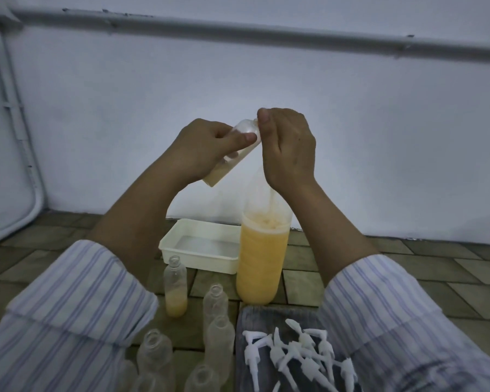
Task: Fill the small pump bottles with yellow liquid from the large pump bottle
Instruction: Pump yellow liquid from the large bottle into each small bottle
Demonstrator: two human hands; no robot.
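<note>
So the large bottle [262, 258] of yellow liquid stands upright on the tiled floor [408, 267], roughly two-thirds full, and everything else sits around it. Straight above it, the left hand [201, 148] grips a small bottle [232, 154] tilted neck-up toward the right, with a bit of yellowish liquid pooled at its low end. The right hand [289, 145] is up at that bottle's neck, fingers curled with the thumb pressed against the mouth; can't tell what, if anything, it's pinching. Just left of the large bottle is a white tray [176, 241], and in front of that a small open bottle [176, 287] with some yellow at the bottom. Nearer the camera are more empty bottles [215, 321], plus a pile of white pump heads [297, 355] on dark cloth [255, 318].
</note>
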